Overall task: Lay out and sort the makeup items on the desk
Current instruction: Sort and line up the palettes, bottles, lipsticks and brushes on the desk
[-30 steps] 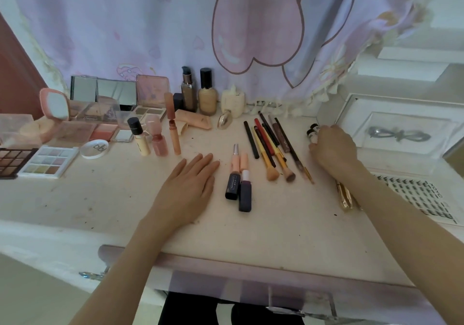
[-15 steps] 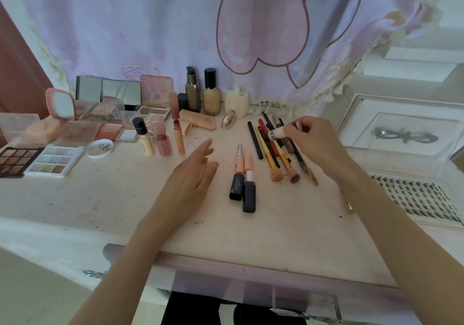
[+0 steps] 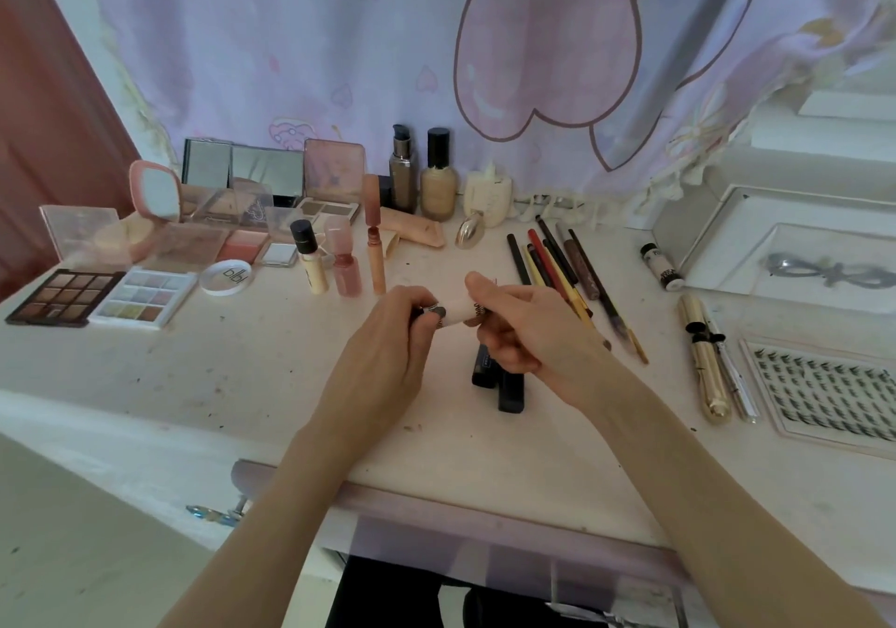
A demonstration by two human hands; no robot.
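Above the middle of the desk (image 3: pixel 242 385) both hands hold one small pale tube (image 3: pixel 456 313). My left hand (image 3: pixel 388 351) pinches its dark-capped left end. My right hand (image 3: pixel 523 331) grips the other end, with the thumb on top. Under my right hand lie two dark-capped tubes (image 3: pixel 499 377), mostly hidden. To the right lies a row of pencils and brushes (image 3: pixel 562 268). A small white bottle with a black cap (image 3: pixel 662 266) lies further right.
Palettes (image 3: pixel 63 295), compacts, a round white lid (image 3: pixel 227 277) and small bottles (image 3: pixel 310 263) fill the left and back. Foundation bottles (image 3: pixel 439 176) stand by the curtain. A gold tube (image 3: pixel 703 365), a lash tray (image 3: pixel 824 394) and a clear box (image 3: pixel 727 220) sit at the right.
My right hand lifted a small tube from the right side and carried it to the centre. My left hand rose off the desk and took hold of the tube's other end.
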